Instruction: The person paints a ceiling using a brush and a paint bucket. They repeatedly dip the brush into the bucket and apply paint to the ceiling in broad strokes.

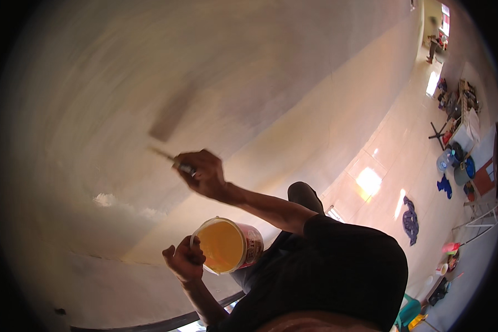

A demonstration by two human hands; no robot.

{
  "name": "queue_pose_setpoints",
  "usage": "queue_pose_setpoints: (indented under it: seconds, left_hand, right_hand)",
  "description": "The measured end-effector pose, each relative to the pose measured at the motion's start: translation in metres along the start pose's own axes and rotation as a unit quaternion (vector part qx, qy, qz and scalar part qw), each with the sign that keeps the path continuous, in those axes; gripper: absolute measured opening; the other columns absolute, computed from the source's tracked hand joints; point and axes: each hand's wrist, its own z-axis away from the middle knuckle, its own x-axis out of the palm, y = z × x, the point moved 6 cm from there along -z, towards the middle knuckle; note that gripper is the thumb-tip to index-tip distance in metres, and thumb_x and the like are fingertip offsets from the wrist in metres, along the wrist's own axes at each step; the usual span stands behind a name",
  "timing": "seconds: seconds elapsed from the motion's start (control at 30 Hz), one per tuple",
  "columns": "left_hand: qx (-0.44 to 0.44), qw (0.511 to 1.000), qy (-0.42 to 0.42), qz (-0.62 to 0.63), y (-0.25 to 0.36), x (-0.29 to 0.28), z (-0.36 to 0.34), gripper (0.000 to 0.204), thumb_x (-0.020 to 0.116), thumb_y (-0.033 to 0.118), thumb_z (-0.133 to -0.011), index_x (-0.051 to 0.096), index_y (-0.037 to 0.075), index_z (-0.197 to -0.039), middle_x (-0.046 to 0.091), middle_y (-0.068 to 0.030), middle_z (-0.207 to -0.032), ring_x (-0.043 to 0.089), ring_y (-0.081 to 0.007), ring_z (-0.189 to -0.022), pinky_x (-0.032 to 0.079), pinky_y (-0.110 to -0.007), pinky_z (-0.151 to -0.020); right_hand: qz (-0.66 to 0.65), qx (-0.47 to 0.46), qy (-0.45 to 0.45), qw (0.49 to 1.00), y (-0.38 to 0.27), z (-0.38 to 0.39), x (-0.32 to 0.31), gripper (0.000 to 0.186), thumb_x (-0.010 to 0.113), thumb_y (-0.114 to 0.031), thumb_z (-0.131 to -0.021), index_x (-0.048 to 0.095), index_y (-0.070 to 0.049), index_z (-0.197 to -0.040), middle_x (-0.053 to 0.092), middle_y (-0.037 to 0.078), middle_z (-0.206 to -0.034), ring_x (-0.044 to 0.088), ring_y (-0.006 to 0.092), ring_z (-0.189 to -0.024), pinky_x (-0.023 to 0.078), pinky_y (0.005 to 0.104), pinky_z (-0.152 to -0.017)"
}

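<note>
My right hand (pixel 203 172) is closed around the handle of a paintbrush (pixel 163 153), its bristle end pointing left at the pale wall (pixel 122 182). The brush is blurred, and I cannot tell whether its tip touches the wall. Lower down, my left hand (pixel 187 260) grips a plastic bucket (pixel 253 246) by the rim and handle on its left side. The bucket tilts so that its pale yellow-orange inside shows. What it contains is hard to make out. A darker patch (pixel 174 110) shows on the wall above the brush.
To the right, a tiled floor (pixel 365 221) stretches away, with a dark cloth (pixel 410 221) and a blue cloth (pixel 444 186) on it. Along the far right stand a water bottle (pixel 444 160), buckets and a metal frame (pixel 481 222). A person (pixel 434 47) is far off.
</note>
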Motion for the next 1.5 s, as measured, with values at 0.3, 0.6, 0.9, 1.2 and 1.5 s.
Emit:
queue_pose_setpoints:
  seconds: [0.3, 0.6, 0.9, 1.2, 1.5]
  left_hand:
    - [-0.009, 1.0, 0.002, -0.026, -0.007, -0.019, -0.004, 0.07, 0.038, 0.066, -0.075, 0.053, -0.001, -0.088, 0.042, 0.0014, -0.063, 0.026, -0.0081, -0.044, 0.018, -0.023, -0.041]
    - [0.003, 0.999, -0.039, -0.017, -0.001, -0.002, -0.005, 0.07, 0.039, 0.066, -0.076, 0.054, -0.002, -0.087, 0.032, 0.0063, -0.057, 0.023, -0.0056, -0.043, 0.015, -0.023, -0.039]
    - [0.008, 1.0, -0.023, -0.005, -0.003, 0.003, -0.003, 0.07, 0.038, 0.067, -0.076, 0.054, 0.0, -0.087, 0.034, 0.0057, -0.056, 0.023, -0.0066, -0.043, 0.015, -0.023, -0.04]
    - [-0.003, 1.0, -0.003, -0.028, -0.002, -0.011, -0.005, 0.069, 0.04, 0.065, -0.073, 0.055, 0.0, -0.087, 0.04, 0.0034, -0.06, 0.028, -0.0079, -0.045, 0.018, -0.022, -0.04]
    - [0.014, 0.998, -0.052, -0.015, 0.001, -0.005, -0.003, 0.077, 0.051, 0.065, -0.071, 0.058, -0.007, -0.096, 0.036, 0.0054, -0.056, 0.023, -0.0054, -0.042, 0.016, -0.022, -0.039]
  right_hand:
    - [-0.083, 0.224, 0.012, 0.971, 0.135, -0.046, -0.103, 0.014, 0.076, -0.015, -0.082, 0.072, -0.004, -0.089, 0.073, 0.003, -0.082, 0.064, 0.0056, -0.072, 0.052, 0.025, -0.064]
    - [0.32, 0.118, 0.271, 0.9, 0.239, -0.132, -0.365, 0.016, 0.071, -0.019, -0.08, 0.074, -0.004, -0.085, 0.073, 0.009, -0.082, 0.07, 0.0202, -0.073, 0.053, 0.0306, -0.07]
    - [0.331, 0.032, 0.172, 0.927, 0.163, -0.053, -0.178, 0.012, 0.072, -0.021, -0.08, 0.072, -0.011, -0.088, 0.07, 0.011, -0.081, 0.066, 0.0281, -0.073, 0.049, 0.0368, -0.067]
    - [0.014, 0.037, -0.048, 0.998, 0.032, 0.02, -0.027, 0.014, 0.08, -0.01, -0.074, 0.071, -0.007, -0.085, 0.071, 0.007, -0.084, 0.067, 0.0192, -0.071, 0.051, 0.03, -0.063]
    - [0.256, 0.04, 0.297, 0.919, 0.161, -0.11, -0.261, 0.013, 0.072, -0.01, -0.082, 0.072, 0.001, -0.09, 0.072, 0.01, -0.081, 0.068, 0.0163, -0.07, 0.052, 0.029, -0.066]
